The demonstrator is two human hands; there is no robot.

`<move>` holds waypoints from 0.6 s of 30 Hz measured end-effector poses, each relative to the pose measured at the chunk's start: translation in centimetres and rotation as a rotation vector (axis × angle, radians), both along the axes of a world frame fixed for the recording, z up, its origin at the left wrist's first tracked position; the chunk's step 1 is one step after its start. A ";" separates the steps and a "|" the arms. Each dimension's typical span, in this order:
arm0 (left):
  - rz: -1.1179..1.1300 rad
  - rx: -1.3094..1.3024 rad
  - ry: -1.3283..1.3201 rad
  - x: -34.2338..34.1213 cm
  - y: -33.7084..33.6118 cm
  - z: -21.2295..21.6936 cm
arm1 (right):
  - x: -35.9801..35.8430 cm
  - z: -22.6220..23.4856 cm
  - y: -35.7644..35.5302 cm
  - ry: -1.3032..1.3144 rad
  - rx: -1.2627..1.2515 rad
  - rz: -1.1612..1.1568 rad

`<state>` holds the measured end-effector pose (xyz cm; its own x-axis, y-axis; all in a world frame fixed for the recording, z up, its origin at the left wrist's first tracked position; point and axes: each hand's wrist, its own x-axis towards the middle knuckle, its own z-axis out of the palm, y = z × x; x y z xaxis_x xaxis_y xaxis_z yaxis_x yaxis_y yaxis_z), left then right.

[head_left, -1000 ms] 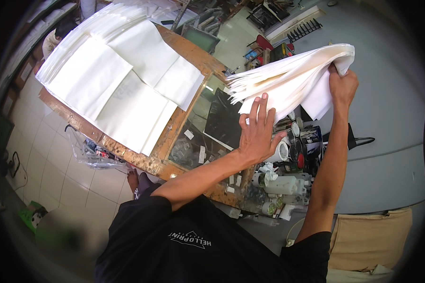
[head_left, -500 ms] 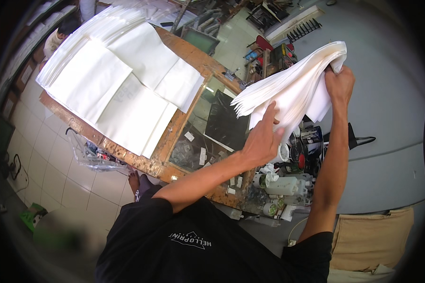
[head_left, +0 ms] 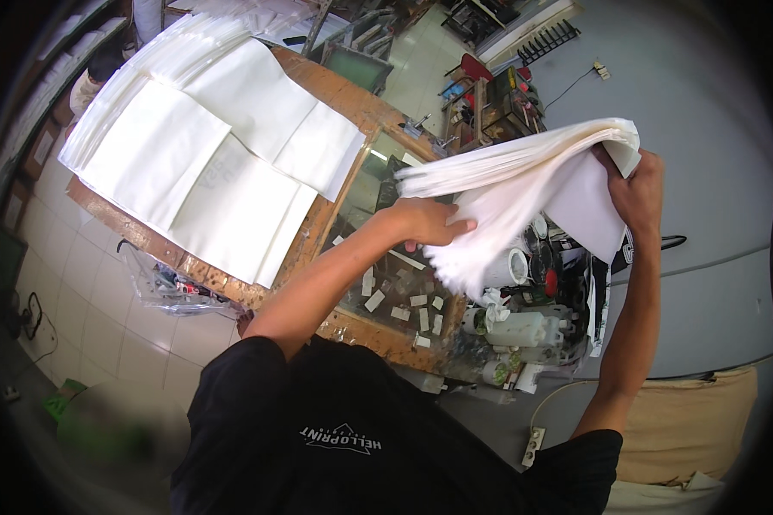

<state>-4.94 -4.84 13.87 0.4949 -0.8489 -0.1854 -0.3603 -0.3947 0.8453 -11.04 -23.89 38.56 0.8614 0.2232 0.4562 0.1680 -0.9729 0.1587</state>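
My right hand (head_left: pixel 636 184) has a closed grip on the far corner of a thick stack of white sheets (head_left: pixel 511 176), lifted above the worktop (head_left: pixel 335 94); my left hand (head_left: pixel 425 223) pinches its drooping lower edge.

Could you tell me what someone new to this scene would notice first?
First, the thick stack of white sheets held in the air at upper right, the right hand gripping its far end and the left hand under its fanned edge. Next, the white sheets laid overlapping on the wooden table at upper left.
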 end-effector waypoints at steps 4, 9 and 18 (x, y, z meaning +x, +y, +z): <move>0.546 -0.485 -0.481 -3.3 -4.6 -6.5 | 0.3 0.6 -2.7 0.004 0.166 -0.054; 0.678 -0.694 0.263 -7.3 -6.1 -11.1 | 0.6 3.9 -5.0 -0.013 0.274 -0.176; 0.816 -0.856 -0.722 -8.5 -4.0 -4.6 | -0.5 6.8 -5.6 -0.110 0.319 -0.318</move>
